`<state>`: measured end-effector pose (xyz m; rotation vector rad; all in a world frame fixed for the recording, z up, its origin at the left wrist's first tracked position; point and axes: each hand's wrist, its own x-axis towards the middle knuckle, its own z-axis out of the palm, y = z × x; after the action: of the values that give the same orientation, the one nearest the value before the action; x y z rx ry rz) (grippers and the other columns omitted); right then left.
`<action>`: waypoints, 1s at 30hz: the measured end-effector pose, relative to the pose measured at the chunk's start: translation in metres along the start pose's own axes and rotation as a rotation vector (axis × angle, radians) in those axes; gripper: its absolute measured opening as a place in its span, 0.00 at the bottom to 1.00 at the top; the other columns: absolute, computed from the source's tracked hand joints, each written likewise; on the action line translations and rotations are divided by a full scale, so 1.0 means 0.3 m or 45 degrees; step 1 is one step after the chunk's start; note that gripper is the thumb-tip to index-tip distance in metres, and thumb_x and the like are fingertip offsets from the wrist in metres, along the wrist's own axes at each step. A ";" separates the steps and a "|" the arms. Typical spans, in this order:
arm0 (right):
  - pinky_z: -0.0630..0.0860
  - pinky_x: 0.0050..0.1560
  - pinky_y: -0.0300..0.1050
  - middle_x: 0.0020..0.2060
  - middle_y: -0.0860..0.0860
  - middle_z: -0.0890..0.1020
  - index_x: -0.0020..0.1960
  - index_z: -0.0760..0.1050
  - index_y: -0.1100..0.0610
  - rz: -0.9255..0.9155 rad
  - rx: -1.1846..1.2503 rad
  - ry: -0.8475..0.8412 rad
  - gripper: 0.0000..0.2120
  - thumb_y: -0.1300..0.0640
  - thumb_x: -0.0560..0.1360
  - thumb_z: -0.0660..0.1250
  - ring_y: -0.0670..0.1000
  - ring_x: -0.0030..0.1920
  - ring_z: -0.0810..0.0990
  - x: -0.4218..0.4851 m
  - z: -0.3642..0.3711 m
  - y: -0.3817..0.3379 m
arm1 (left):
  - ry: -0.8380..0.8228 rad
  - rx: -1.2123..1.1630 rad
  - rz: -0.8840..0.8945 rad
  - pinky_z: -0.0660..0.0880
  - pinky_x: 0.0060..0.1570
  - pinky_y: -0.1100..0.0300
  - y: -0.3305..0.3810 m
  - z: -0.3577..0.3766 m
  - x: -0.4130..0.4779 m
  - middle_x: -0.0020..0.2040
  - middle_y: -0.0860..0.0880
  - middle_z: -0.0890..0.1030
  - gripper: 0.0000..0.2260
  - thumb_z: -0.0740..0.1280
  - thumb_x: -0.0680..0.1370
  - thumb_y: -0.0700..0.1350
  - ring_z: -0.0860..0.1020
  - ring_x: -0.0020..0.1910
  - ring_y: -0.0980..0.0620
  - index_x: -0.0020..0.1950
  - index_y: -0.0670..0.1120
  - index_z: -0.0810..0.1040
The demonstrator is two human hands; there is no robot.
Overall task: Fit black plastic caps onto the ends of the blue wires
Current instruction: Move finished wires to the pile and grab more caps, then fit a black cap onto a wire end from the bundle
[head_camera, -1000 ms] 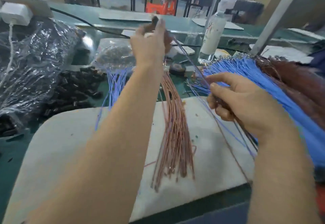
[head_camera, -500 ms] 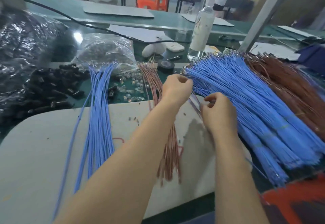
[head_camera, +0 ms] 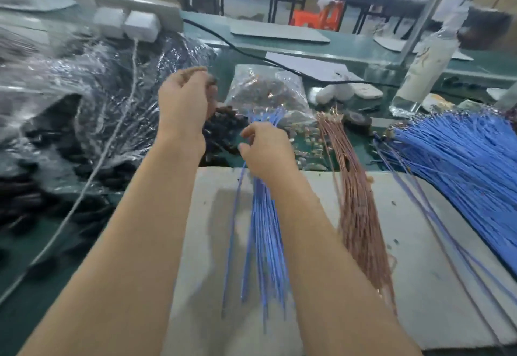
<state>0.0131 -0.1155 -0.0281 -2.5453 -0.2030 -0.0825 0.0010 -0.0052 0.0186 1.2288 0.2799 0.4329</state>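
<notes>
Both hands are over the far edge of the grey mat (head_camera: pixel 419 271), above the green bench (head_camera: pixel 42 285). The picture is blurred by motion, so small details are not sure.

Left hand (head_camera: pixel 183 106): raised over the pile of black caps (head_camera: pixel 221 129), fingers curled in, tips pinched together. Something small and dark shows at the fingertips, prob. a cap, but I cannot tell for sure.

Right hand (head_camera: pixel 267 151): lower and nearer, just beside the left one, fingers bent and close together over the top of a small bunch of blue wires (head_camera: pixel 265 229). It seems to pinch one wire near its end; the grip itself is hidden behind the hand.

This small bunch lies on the mat between the two forearms, its far ends near the caps and a clear bag (head_camera: pixel 265 87) of small parts. To the right of it lies a bunch of copper-coloured wires (head_camera: pixel 361 215), and further right a much bigger fan of blue wires (head_camera: pixel 461 165), partly on the mat. More black caps are at the left, in and under a crumpled clear plastic sheet (head_camera: pixel 84 89). A white cable (head_camera: pixel 92 173) runs across this sheet. A white bottle (head_camera: pixel 422 70) stands at the back right.
</notes>
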 end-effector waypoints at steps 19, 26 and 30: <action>0.74 0.33 0.33 0.33 0.50 0.82 0.40 0.78 0.55 0.109 0.965 0.204 0.07 0.59 0.77 0.67 0.40 0.29 0.78 -0.096 -0.126 0.150 | -0.516 0.208 -0.336 0.71 0.44 0.63 -0.212 0.067 -0.137 0.40 0.54 0.82 0.04 0.66 0.78 0.46 0.80 0.44 0.57 0.44 0.50 0.78; 0.72 0.43 0.45 0.40 0.50 0.80 0.44 0.76 0.55 0.082 -0.122 0.052 0.20 0.37 0.72 0.67 0.51 0.43 0.77 -0.129 -0.030 0.134 | -0.044 -0.406 -0.412 0.74 0.31 0.68 -0.194 0.007 -0.069 0.32 0.52 0.79 0.06 0.66 0.78 0.41 0.76 0.28 0.60 0.41 0.45 0.75; 0.68 0.41 0.45 0.42 0.55 0.79 0.46 0.75 0.58 0.128 -0.303 -0.025 0.17 0.43 0.74 0.67 0.59 0.48 0.78 -0.117 0.011 0.100 | -0.051 -0.481 -0.506 0.74 0.31 0.69 -0.201 0.000 -0.056 0.33 0.51 0.79 0.06 0.66 0.78 0.42 0.76 0.27 0.60 0.42 0.44 0.76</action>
<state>-0.0165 -0.1428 -0.0510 -2.7891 -0.0761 -0.0445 -0.0037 -0.0293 -0.0389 0.7860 0.3795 0.1073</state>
